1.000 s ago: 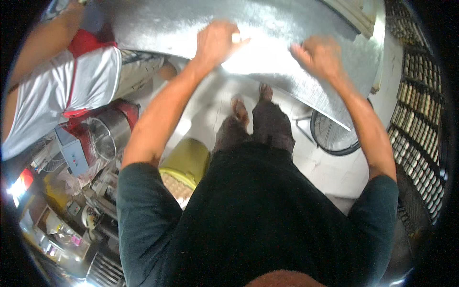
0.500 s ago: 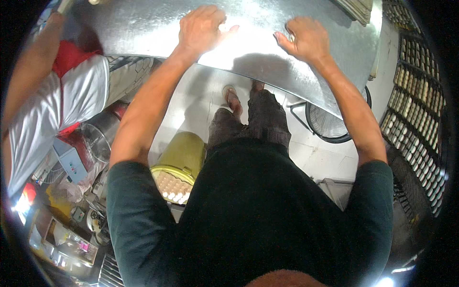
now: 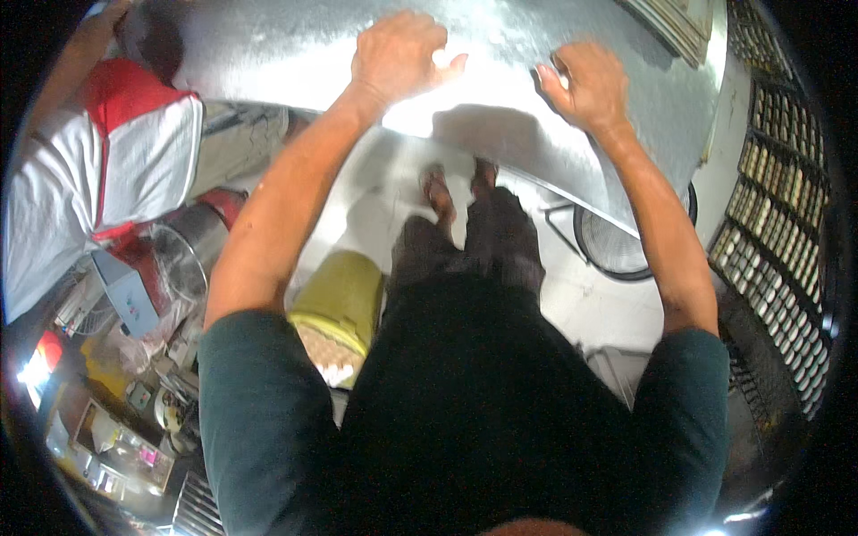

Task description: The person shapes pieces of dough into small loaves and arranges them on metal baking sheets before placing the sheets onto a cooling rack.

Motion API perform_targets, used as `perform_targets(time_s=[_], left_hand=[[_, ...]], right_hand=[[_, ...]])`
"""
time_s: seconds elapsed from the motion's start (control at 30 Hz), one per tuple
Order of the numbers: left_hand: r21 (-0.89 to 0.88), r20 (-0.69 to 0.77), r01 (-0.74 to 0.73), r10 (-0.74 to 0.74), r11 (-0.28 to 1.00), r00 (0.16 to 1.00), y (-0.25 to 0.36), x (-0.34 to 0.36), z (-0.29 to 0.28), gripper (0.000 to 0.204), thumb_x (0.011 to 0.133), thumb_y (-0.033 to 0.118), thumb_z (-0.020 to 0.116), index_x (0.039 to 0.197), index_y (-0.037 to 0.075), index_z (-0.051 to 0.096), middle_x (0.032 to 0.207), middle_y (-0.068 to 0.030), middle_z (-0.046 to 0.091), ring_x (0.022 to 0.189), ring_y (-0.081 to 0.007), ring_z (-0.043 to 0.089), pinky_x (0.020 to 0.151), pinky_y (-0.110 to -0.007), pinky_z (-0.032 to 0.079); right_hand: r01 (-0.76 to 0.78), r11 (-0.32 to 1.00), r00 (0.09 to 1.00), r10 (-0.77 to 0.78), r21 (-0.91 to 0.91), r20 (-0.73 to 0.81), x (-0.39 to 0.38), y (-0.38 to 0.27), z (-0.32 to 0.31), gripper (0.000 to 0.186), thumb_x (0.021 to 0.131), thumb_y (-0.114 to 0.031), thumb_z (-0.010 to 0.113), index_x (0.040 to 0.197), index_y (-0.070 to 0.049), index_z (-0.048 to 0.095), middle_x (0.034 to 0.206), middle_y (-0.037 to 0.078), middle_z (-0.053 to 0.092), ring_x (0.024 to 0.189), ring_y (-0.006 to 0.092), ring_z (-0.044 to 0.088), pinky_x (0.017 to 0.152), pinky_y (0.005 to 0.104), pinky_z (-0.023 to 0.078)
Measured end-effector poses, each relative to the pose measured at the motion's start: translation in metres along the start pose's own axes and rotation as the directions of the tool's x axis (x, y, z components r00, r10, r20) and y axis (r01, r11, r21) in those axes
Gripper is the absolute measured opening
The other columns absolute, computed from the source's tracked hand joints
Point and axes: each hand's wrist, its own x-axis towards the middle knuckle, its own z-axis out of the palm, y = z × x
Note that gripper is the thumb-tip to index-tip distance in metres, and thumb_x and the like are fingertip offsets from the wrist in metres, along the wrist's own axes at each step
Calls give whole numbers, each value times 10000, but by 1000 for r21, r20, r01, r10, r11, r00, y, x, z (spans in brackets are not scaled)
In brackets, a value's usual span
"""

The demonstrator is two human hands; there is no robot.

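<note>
My left hand (image 3: 399, 55) rests on the shiny metal table (image 3: 268, 62) with its fingers curled down and its thumb out to the right. A small pale spot shows between that thumb and the fingers; I cannot tell whether it is a lump or glare. My right hand (image 3: 592, 87) lies further right on the same table, cupped, its thumb pointing inward. The backs of both hands hide what is under the palms. Between the hands lies bright glare on the metal.
Stacked flat boards (image 3: 675, 27) lie at the table's far right. Racked trays (image 3: 769, 214) of pale pieces stand to the right. A round fan (image 3: 617, 237) is under the table, a yellow bucket (image 3: 340, 299) with eggs beside my legs. A person in white and red (image 3: 134, 161) stands left.
Both hands appear slightly further right and still curled; the whole view has shifted a little too. The arm of the person at left has moved up toward the table.
</note>
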Motion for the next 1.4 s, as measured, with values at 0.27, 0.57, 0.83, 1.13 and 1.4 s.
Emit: perform_targets(time_s=[0.27, 0.57, 0.83, 1.13, 1.4], left_hand=[[13, -163, 39, -37, 999, 986, 22, -36, -16, 355, 833, 447, 781, 865, 96, 732, 919, -89, 685, 916, -302, 663, 800, -460, 540], [49, 126, 145, -150, 988, 981, 14, 0, -15, 399, 823, 430, 787, 1009, 84, 720, 1027, -103, 680, 1025, -327, 630, 887, -473, 507], [-32, 317, 252, -229, 967, 920, 76, -58, -33, 752, 922, 362, 716, 1478, -47, 417, 1551, -271, 419, 1430, -447, 402, 1176, -624, 268], [143, 232, 289, -316, 947, 920, 44, 20, -7, 903, 963, 514, 578, 1557, -109, 304, 1657, -309, 258, 1537, -449, 263, 1224, -667, 153], [200, 150, 291, -323, 935, 934, 30, 50, -10, 911, 957, 561, 582, 1594, -26, 300, 1682, -260, 236, 1547, -445, 226, 1210, -697, 142]], right_hand=[[-5, 1000, 981, 2, -11, -195, -23, -37, -16, 475, 885, -549, 685, 976, -85, 732, 929, 132, 685, 871, 323, 623, 832, 472, 509], [-44, 996, 992, 34, -81, -121, 1, -21, -5, 435, 878, -529, 685, 928, -97, 698, 948, 98, 675, 936, 294, 617, 838, 461, 484], [-155, 988, 934, 143, 11, 328, -97, -55, -37, 972, 947, -644, 588, 1562, 62, 325, 1631, 257, 337, 1544, 432, 258, 1271, 579, 166], [-113, 985, 984, 129, -131, 125, -5, -19, 11, 895, 949, -596, 612, 1529, 49, 393, 1557, 248, 449, 1476, 424, 380, 1224, 586, 247], [-81, 983, 994, 67, 165, 86, 8, -27, -41, 939, 824, -447, 800, 1503, 55, 388, 1546, 267, 429, 1469, 461, 359, 1204, 595, 277]])
